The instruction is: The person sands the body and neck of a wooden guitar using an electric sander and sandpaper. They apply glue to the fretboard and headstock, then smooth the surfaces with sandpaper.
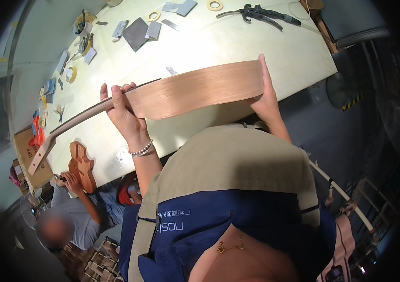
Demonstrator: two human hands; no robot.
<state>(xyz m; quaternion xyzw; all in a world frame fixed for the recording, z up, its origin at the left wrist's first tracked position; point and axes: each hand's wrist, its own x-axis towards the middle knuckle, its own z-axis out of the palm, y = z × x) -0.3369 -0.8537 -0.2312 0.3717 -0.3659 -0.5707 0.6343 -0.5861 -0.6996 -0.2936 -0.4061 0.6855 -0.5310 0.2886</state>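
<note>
The left hand (127, 115) is closed around the neck of an unfinished, pale-brown wooden guitar (204, 89), close to where the neck meets the body, with the thumb seen on the near side and fingertips showing past the far edge. The right hand (268, 101) is laid against the broad end of the body with its fingers extended; how far it is closed cannot be told, as part of it is hidden. The guitar is held above a large, pale, smooth-topped table (209, 44), with its curved side turned upward to the view, a thin dark strip running along the far edge of the neck, and its headstock pointed to the lower left. A string of pale round beads (141, 150) is worn on the left wrist. Beyond the guitar, a dark square sheet (135, 34), a roll of cream-coloured tape (154, 16) and a black pistol-shaped tool with a long nozzle (256, 15) are laid out on the table. At the left, a reddish-brown, curved wooden instrument body (82, 167) is touched by the hand of a grey-shirted co-worker (87, 230), near a brown cardboard box (27, 148).
</note>
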